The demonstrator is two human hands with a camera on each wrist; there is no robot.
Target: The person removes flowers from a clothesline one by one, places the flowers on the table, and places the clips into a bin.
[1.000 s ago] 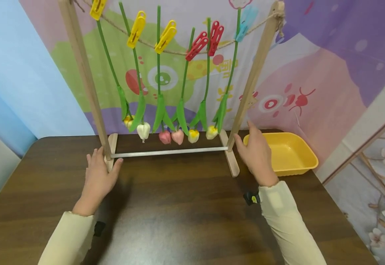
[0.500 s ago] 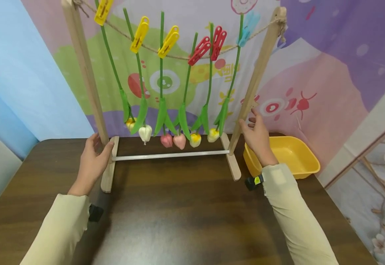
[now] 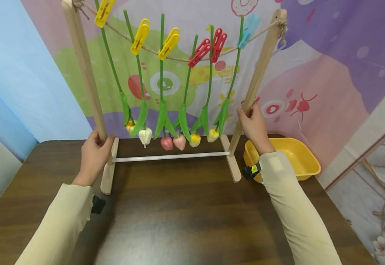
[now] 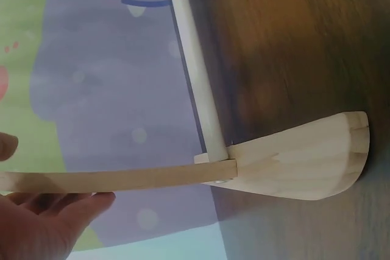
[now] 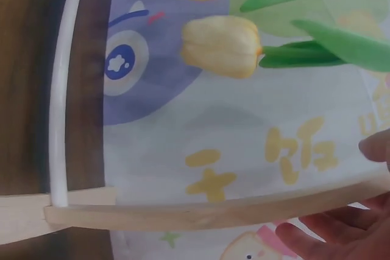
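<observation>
A wooden stand has two upright posts, joined low down by a white rod (image 3: 170,157). My left hand (image 3: 92,156) grips the left post (image 3: 88,73) near its foot, thumb on one side and fingers on the other. Higher up, the right post (image 3: 258,70) is held between the thumb and fingers of my right hand (image 3: 257,129). From a rope (image 3: 179,59) strung between the posts, several artificial tulips hang upside down, among them a white tulip (image 3: 145,136). Yellow clothespins (image 3: 140,36), red clothespins (image 3: 200,52) and a blue clothespin (image 3: 249,30) pin their stems.
A yellow plastic basin (image 3: 292,152) stands at the back right, beside the right post and partly behind my right arm. The stand's feet rest on a dark wooden table (image 3: 179,221). Close behind the stand is a printed cartoon backdrop (image 3: 321,44).
Both hands have risen from near the stand's feet and closed round its posts. The stand and its tulips sit slightly lower in view; the flowers hang as before.
</observation>
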